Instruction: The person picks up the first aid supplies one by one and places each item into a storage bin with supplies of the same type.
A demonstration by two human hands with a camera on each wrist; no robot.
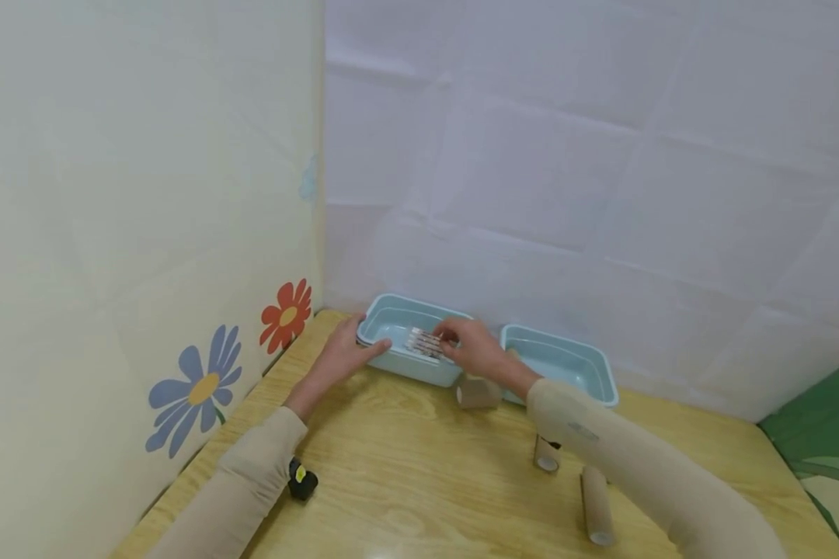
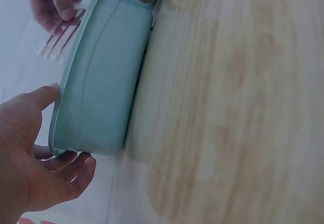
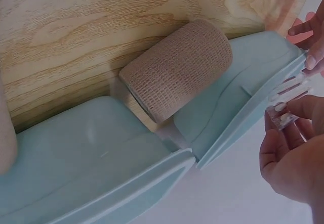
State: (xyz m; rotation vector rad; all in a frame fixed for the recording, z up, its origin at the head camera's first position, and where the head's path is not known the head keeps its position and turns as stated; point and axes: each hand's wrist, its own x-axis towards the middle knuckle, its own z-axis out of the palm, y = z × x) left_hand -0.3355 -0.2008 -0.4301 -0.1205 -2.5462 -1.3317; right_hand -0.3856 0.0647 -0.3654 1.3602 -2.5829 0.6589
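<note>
A light blue plastic bin [image 1: 419, 369] stands at the back left of the table. My left hand [image 1: 346, 348] grips its left end, thumb over the rim and fingers curled beneath the edge, as the left wrist view shows. Above the bin's opening, my right hand [image 1: 471, 345] pinches a clear packet of swabs [image 1: 424, 342]. Thin dark-red shafts run side by side through the plastic, with whitish tips near the fingers in the right wrist view. Just in front of this bin lies a brown textured bandage roll [image 3: 177, 70], on its side.
To the right is a second light blue bin [image 1: 587, 355], partly hidden by my right forearm. Two smaller brown rolls [image 1: 597, 505] lie on the wooden table [image 1: 391, 473], near that forearm. White sheeting [image 1: 531, 194] rises behind; a flower-printed wall [image 1: 112, 233] borders the left.
</note>
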